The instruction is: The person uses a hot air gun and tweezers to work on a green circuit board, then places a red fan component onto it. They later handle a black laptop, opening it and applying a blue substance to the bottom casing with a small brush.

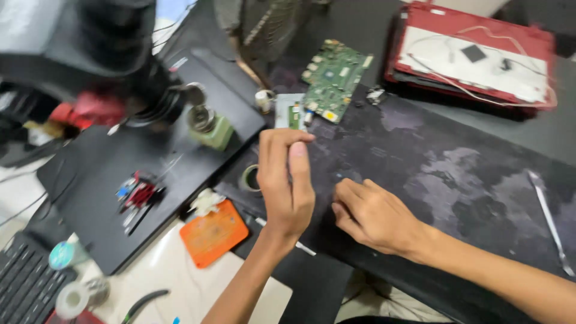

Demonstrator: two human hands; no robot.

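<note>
Green circuit board point(333, 78) lies beyond our left hand point(287, 180), whose grip pinches something too small to identify. Our right hand point(372, 215) rests loosely curled and empty on the dark mat point(456, 168); we judge a steady pinch matters.

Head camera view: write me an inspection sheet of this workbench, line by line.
Surface: dark mottled mat over a black bench.
Job's things: green circuit board at the mat's far edge; a small pale part with a green strip beside it.
Clutter: orange pad, tape ring, green-based holder, red clips, metal tweezers.
Grippers: left hand raised, fingertips pinched, held thing too small to tell; right hand resting on the mat, fingers curled.
Cables: white wires across the red laptop shell.
Surroundings: black microscope, keyboard.
</note>
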